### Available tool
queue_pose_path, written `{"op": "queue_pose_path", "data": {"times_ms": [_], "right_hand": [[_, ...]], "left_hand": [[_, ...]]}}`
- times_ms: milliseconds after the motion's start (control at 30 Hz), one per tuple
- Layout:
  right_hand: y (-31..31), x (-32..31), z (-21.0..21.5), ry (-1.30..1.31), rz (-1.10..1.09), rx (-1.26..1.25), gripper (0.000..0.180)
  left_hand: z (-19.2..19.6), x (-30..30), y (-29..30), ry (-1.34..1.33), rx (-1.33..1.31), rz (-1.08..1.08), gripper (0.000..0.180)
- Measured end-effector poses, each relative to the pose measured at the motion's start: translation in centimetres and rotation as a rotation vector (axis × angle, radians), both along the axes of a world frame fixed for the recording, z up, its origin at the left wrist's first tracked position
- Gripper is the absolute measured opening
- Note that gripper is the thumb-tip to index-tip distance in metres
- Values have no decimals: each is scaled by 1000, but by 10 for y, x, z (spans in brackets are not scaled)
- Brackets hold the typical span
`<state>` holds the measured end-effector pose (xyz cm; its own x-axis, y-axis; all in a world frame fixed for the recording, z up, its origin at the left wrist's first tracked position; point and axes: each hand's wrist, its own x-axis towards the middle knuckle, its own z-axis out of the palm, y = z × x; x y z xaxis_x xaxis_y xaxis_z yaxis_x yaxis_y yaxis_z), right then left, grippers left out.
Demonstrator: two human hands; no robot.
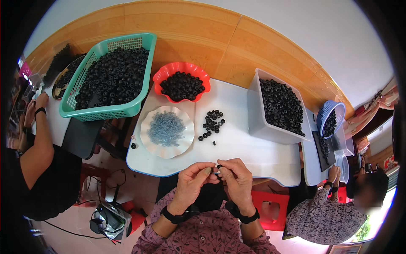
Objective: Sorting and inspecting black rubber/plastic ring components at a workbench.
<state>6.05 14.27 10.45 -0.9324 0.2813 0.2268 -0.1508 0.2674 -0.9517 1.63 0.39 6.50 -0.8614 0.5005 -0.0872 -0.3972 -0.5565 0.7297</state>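
My left hand point(194, 182) and my right hand point(237, 181) meet just off the near edge of the white table point(237, 156), fingertips pinched close together. A small round black part point(219, 167) shows at the right fingertips. Between the hands is a tiny pale bluish piece point(216, 172), partly hidden by the fingers; the left finger and thumb close on it. Ahead lies a loose group of round black parts point(213, 120) with holes. Left of them, a white scalloped plate point(148, 146) holds a heap of small clear bluish pieces point(166, 128).
A red scalloped bowl point(204, 76), a green basket point(67, 111) and a clear plastic bin point(270, 134) hold black parts. Co-workers sit at both sides, one arm point(40, 131) at left, one patterned sleeve point(311, 207) at right. A red stool point(270, 213) stands behind my right arm.
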Motion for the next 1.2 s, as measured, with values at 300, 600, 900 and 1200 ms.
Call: {"op": "queue_pose_path", "data": {"times_ms": [300,600,900,1200], "right_hand": [[-3,2,1,39,0,16,16],[-10,1,9,89,-29,87,10],[4,-11,3,64,-62,336,11],[21,-51,-63,-184,-169,850,19]], "left_hand": [[6,2,-4,42,-28,-21,20],[4,4,1,27,45,-36,20],[-1,-3,-8,3,-41,43,19],[-42,-22,-9,-92,-149,202,19]]}}
